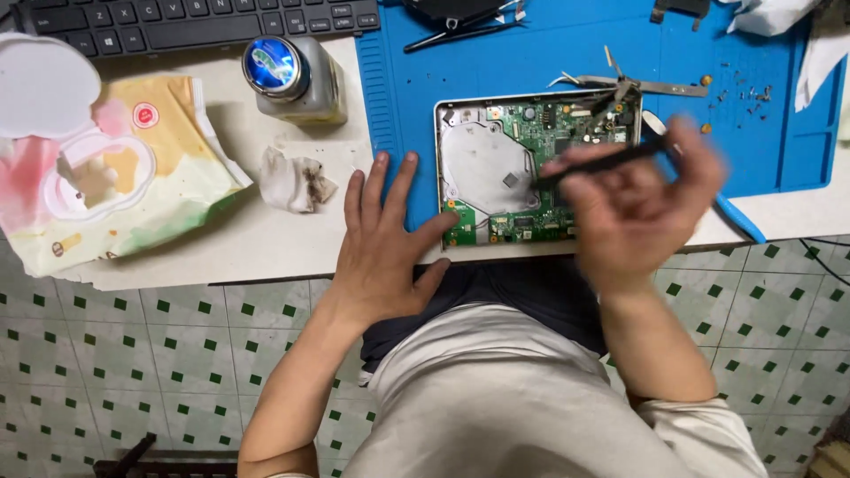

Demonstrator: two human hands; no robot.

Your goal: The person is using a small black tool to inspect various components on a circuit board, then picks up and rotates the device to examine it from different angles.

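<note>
Left hand [385, 239] open, flat on table edge, thumb touching opened device's green circuit board [540, 168]. Right hand [633, 208], blurred, gripping thin black tool [602, 162] above board. Board rests on blue mat [460, 62]. Farther: jar [292, 78], keyboard [195, 22].

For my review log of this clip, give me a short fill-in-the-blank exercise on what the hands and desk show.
1. The left hand lies flat beside the opened device, on a ____ mat.
2. The right hand holds a thin ____ tool.
3. The crumpled tissue lies in front of a glass ____.

Missing words: blue; black; jar
</note>
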